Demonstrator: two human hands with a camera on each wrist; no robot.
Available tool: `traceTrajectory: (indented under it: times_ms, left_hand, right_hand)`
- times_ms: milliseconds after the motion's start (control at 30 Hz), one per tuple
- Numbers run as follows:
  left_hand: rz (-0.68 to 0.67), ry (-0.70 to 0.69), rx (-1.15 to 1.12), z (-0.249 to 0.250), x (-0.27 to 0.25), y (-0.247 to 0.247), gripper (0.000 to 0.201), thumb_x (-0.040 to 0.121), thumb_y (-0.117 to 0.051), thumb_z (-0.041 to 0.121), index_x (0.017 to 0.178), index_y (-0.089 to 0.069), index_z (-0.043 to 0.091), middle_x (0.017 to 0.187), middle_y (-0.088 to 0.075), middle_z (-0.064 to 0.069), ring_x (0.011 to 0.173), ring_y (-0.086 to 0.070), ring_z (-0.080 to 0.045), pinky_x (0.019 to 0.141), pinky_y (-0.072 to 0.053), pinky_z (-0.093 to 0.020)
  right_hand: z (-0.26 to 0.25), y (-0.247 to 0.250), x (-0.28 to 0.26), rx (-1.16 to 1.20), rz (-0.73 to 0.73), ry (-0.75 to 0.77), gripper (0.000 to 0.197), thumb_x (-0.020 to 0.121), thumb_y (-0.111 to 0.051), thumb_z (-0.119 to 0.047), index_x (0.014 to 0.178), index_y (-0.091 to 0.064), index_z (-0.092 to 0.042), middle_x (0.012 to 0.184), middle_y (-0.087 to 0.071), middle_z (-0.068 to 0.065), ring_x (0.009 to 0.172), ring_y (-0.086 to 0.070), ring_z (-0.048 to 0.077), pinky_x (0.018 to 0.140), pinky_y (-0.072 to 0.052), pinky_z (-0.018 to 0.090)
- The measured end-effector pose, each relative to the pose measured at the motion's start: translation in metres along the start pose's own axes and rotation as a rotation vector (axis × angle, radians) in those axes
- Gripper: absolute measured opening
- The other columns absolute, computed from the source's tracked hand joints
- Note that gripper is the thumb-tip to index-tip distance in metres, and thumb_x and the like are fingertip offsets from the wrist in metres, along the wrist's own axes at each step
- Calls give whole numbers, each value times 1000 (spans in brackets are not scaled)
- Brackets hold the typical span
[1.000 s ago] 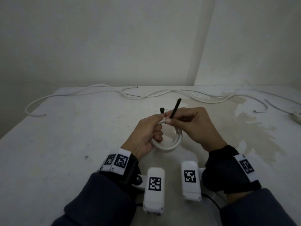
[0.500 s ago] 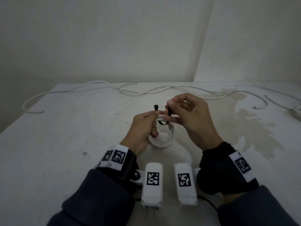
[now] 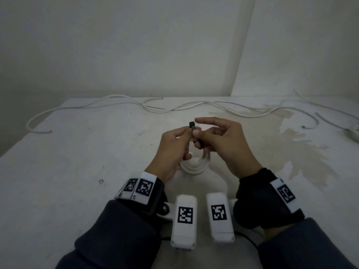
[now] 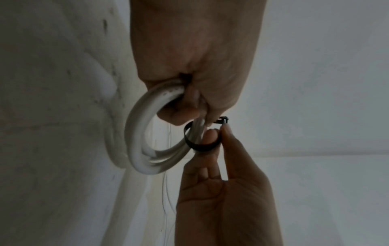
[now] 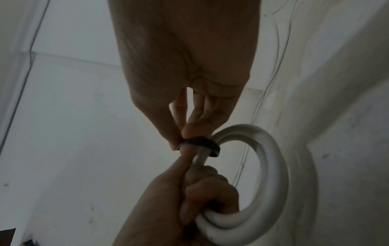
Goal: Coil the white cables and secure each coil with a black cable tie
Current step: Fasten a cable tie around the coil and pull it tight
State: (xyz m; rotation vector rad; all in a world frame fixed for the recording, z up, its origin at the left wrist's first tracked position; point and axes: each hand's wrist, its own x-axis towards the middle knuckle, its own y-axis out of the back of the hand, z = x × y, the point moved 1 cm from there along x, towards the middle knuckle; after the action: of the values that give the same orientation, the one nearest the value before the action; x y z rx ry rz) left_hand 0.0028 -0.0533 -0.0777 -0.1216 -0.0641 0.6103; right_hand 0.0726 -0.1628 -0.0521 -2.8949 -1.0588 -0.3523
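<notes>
While your left hand (image 3: 172,150) is gripping the springy white coil (image 4: 143,133), your right hand (image 3: 223,144) is pinching the stiff black cable tie (image 4: 200,143); keep gripping beside its head.

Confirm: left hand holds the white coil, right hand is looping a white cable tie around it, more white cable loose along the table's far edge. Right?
Not quite: the cable tie is black, not white, as the left wrist view shows. The rest holds: the left hand holds the white coil, the right hand loops the tie around it, and loose white cable lies along the table's far edge.
</notes>
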Motion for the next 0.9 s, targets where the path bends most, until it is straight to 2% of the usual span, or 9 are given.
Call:
traceTrajectory:
  times_ms: [133,300,467,667,800,900]
  left_hand:
    - [-7,-76,119,2,-2,-1,19,96,-54,22,102,-71,17,46,-51,15,41,-39,-2,45,-38,-18]
    - [34,-90,114,1,0,0,24,97,-53,23,110,-70,14,47,-53,16,42,-41,-1,46,-39,-18]
    - [56,-43,42,-1,1,2,21,95,-54,22,103,-72,14,46,-43,11,45,-33,-7,44,-36,-19]
    - [30,-55,47,0,0,0,16,95,-56,23,93,-72,22,44,-44,14,43,-34,-4,45,-37,-20]
    - [20,-83,83,1,-1,-1,17,96,-55,25,98,-71,20,43,-48,15,41,-36,-2,45,-38,-19]
    - [27,-128,139,2,-2,-1,21,97,-54,24,105,-70,15,46,-55,18,41,-45,1,44,-39,-16]
  right_hand:
    - [1,-2,0,-16,-7,38,26,84,-70,-2,107,-71,-12,59,-67,5,60,-66,16,54,-49,21]
    - [0,-3,0,28,-56,36,29,87,-64,1,112,-68,-13,62,-67,3,62,-66,12,60,-52,20]
    - [1,-4,1,28,-80,22,30,88,-63,0,113,-67,-16,63,-68,0,65,-68,13,61,-52,20]
    - [2,-2,1,3,-64,37,27,87,-65,0,112,-69,-12,60,-67,-1,60,-66,11,57,-50,19]
    - [3,-1,1,4,-46,45,25,87,-66,-1,110,-69,-10,60,-67,1,59,-66,11,56,-50,20]
    - [3,-1,2,7,-31,47,22,87,-66,-1,107,-69,-8,58,-67,-1,58,-65,10,56,-50,20]
